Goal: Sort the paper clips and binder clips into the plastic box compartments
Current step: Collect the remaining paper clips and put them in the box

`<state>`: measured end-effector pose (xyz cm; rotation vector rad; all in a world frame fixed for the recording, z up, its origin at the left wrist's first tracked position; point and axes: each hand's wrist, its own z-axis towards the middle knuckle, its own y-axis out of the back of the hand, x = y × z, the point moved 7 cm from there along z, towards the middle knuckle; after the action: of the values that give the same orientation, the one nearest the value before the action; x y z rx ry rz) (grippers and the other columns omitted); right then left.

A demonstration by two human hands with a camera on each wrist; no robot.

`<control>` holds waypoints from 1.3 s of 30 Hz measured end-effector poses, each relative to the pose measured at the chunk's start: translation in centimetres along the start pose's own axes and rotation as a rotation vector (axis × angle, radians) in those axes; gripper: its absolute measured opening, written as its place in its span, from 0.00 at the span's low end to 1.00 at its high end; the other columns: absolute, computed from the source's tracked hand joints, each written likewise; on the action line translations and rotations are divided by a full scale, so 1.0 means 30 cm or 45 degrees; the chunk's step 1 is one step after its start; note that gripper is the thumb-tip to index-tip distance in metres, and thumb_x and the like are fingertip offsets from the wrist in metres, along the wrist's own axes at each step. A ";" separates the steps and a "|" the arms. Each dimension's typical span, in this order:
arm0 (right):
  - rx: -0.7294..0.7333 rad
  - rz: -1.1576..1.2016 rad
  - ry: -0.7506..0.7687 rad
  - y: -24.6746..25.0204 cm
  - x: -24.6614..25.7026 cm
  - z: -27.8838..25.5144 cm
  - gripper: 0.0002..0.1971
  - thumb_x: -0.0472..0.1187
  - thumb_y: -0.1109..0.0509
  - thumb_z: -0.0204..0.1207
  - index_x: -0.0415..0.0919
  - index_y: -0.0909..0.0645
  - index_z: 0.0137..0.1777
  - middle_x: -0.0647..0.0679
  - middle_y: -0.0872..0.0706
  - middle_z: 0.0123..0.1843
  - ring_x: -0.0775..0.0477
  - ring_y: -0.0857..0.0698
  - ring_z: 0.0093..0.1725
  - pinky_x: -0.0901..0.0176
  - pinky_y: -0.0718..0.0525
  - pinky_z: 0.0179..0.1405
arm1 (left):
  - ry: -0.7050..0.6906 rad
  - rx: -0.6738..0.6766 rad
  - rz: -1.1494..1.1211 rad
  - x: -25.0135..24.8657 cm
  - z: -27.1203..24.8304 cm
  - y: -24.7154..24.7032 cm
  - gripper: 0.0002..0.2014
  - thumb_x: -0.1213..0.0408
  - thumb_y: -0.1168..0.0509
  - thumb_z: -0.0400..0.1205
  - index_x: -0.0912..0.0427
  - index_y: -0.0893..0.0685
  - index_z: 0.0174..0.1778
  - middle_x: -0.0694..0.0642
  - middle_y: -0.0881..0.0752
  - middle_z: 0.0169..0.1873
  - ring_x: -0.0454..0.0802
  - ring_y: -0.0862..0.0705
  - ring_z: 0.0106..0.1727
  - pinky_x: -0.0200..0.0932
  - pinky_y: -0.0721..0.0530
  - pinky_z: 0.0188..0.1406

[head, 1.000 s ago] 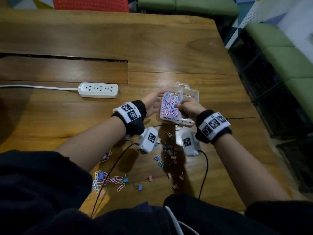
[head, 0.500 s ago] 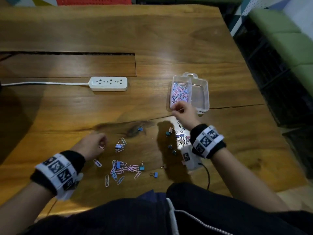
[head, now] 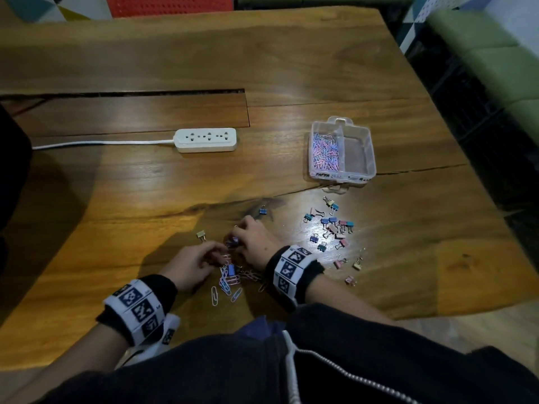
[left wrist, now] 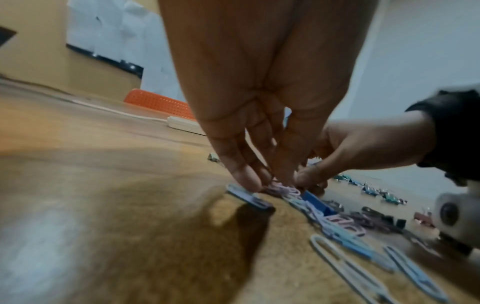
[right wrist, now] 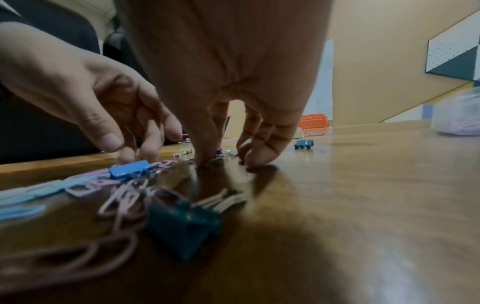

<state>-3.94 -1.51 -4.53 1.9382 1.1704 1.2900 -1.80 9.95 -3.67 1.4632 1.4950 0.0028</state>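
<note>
- Head view: a clear plastic box with two compartments (head: 343, 173) stands on the far right part of the wooden table (head: 145, 193). Its left compartment holds pastel paper clips (head: 325, 153); no clips show in the right one.
- A loose group of small coloured binder clips (head: 332, 224) lies near of the box, apart from it.
- The left hand (head: 194, 265) and the right hand (head: 256, 239) meet over a mixed pile of pastel paper clips and a blue binder clip (head: 230, 270) at the near middle of the table.
- A white power strip (head: 205, 139) lies to the left of the box, well apart from it.
- Left wrist view: the left hand (left wrist: 259, 102) points down with its fingers pressed together, the fingertips (left wrist: 246, 181) touching the paper clips on the table. Whether they pinch one cannot be told.
- Right wrist view: the right hand (right wrist: 233, 92) points down with thumb and fingers slightly apart, the fingertips (right wrist: 257, 158) touching the table. Whether they pinch a clip cannot be told.
- A teal binder clip (right wrist: 182, 224) lies near the camera, beside pink paper clips.
</note>
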 end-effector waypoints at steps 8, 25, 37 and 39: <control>-0.184 0.376 -0.186 0.048 -0.111 -0.045 0.10 0.29 0.36 0.75 0.36 0.23 0.56 0.40 0.24 0.62 0.43 0.23 0.59 0.56 0.23 0.62 | 0.191 -0.001 0.466 0.018 0.021 0.020 0.34 0.60 0.27 0.72 0.50 0.33 0.73 0.56 0.32 0.69 0.54 0.33 0.72 0.47 0.28 0.70; -0.035 -0.141 -0.028 -0.006 -0.052 -0.088 0.30 0.44 0.30 0.72 0.48 0.35 0.74 0.45 0.34 0.74 0.42 0.36 0.72 0.44 0.35 0.73 | -0.043 -0.028 0.369 -0.063 0.016 -0.070 0.20 0.59 0.31 0.76 0.53 0.22 0.64 0.52 0.27 0.62 0.48 0.25 0.62 0.39 0.25 0.60; -0.082 -0.034 -0.023 -0.051 -0.089 -0.163 0.23 0.44 0.28 0.71 0.36 0.27 0.64 0.42 0.28 0.63 0.44 0.31 0.65 0.50 0.28 0.68 | -0.165 -0.121 0.545 -0.103 0.055 -0.069 0.10 0.56 0.40 0.82 0.56 0.20 0.55 0.53 0.16 0.53 0.50 0.23 0.56 0.43 0.22 0.54; -0.091 -0.027 -0.034 -0.033 -0.095 -0.158 0.18 0.40 0.31 0.74 0.36 0.25 0.61 0.42 0.26 0.62 0.44 0.28 0.63 0.51 0.27 0.68 | -0.163 -0.133 0.592 -0.096 0.054 -0.068 0.10 0.54 0.40 0.82 0.54 0.20 0.54 0.50 0.16 0.52 0.49 0.25 0.56 0.41 0.25 0.52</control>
<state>-9.12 -3.68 -4.70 1.8810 1.1138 1.2734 -3.01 6.26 -3.94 1.6603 1.0120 0.2598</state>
